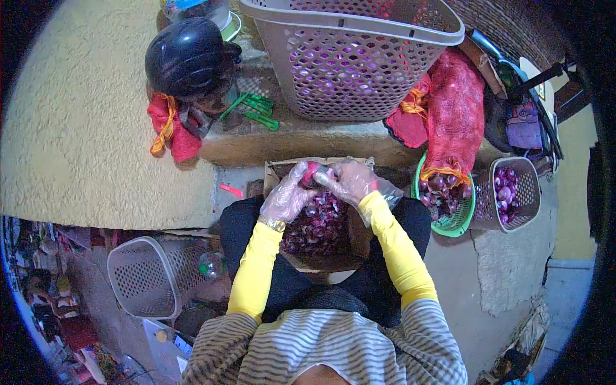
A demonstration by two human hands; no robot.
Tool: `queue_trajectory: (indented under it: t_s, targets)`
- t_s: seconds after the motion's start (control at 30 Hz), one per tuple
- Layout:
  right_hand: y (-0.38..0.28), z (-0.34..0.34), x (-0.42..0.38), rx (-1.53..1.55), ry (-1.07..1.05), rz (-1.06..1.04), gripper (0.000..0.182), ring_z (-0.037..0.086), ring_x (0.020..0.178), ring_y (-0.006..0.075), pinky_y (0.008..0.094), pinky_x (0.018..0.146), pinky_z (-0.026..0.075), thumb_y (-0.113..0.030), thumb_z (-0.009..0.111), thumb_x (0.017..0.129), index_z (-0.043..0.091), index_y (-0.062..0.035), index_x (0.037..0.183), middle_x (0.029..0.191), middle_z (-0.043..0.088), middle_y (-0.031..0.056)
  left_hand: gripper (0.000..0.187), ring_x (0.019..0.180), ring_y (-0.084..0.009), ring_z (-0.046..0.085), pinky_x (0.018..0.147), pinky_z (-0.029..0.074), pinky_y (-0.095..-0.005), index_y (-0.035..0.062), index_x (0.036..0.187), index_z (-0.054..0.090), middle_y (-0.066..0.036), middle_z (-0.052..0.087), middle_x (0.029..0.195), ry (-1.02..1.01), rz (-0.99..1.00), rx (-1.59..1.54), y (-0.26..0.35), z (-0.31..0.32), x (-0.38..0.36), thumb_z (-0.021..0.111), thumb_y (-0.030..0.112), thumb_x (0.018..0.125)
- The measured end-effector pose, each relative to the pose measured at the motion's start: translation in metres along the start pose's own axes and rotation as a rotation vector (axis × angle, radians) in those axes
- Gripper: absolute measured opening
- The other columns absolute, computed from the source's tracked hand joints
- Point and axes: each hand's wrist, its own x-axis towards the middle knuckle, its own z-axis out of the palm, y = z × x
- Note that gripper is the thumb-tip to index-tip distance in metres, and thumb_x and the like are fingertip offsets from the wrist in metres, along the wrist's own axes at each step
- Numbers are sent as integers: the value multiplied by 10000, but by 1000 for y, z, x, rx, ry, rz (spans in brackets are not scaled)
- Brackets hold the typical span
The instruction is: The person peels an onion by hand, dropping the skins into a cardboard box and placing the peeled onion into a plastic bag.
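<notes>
Between my thumb and fingers, my left hand (287,197) grips a red onion (310,173). My right hand (351,183) is closed right beside it, its fingertips at the onion; what sits inside its curled fingers is hidden. Thin clear plastic gloves cover both hands, with yellow sleeves on the forearms. Below them, between my knees, stands an open cardboard box (359,239) with many purple onion skins (319,226) inside. To the right, a red mesh sack (454,115) lies with its mouth over a green basket (443,226) of unpeeled onions.
A grey basket (529,218) at the right holds peeled onions. A tall perforated basket (359,77) stands on the ledge ahead, near a black helmet (189,56) and green-handled tools (260,112). At lower left are another grey basket (142,277) and a plastic bottle (212,264).
</notes>
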Motion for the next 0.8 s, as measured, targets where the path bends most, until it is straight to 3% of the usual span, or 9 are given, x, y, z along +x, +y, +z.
queue_trajectory:
  t_s: [0.13,0.33,0.4,0.43,0.63,0.7,0.8]
  targets:
    - [-2,0,-2,-53,-69,0,599,681,749,355,459,699,521,-671,546,895,721,-105,809,757,690,169,470,1164,-297,593,1059,480,-472,-11,1310,515,-153,597,1239,22,31,-14,0,1,0,573,352,1017]
    - [-3,4,-3,-90,-54,-215,608,670,748,364,481,681,511,-687,539,884,717,-106,856,761,677,155,535,1149,-306,581,1058,468,-473,14,1363,481,-167,578,1240,131,113,12,1,-1,0,551,414,1014]
    - [-3,-1,-2,-180,-274,-216,622,687,827,351,499,751,521,-713,501,885,712,-128,888,887,714,143,547,1149,-299,579,1060,465,-462,21,1370,480,-161,580,1241,143,86,9,4,1,-2,560,423,1008]
    - [-4,-2,-2,-181,-275,-216,622,687,827,351,499,751,521,-713,501,885,712,-128,888,887,714,143,556,1152,-290,578,1060,462,-448,20,1370,482,-157,584,1238,150,90,-2,4,1,-1,565,430,1004]
    - [-12,-10,-6,-138,-116,-77,592,691,785,344,479,736,531,-719,564,836,720,-149,873,812,704,145,553,1134,-245,580,1037,463,-406,28,1351,513,-135,597,1232,141,67,-17,4,7,-2,560,455,1003]
    - [-14,-15,-9,-107,-12,-46,610,686,722,366,471,660,530,-712,680,762,662,-105,818,758,691,162,549,1113,-229,582,1012,472,-392,39,1338,533,-125,599,1233,132,48,10,4,9,-2,554,473,1003]
    - [-10,-14,-7,-37,116,-41,670,686,720,382,478,656,531,-735,724,693,659,-82,831,758,693,172,542,1138,-225,577,1023,472,-394,30,1346,534,-125,604,1247,109,20,-2,0,-2,1,539,458,1014]
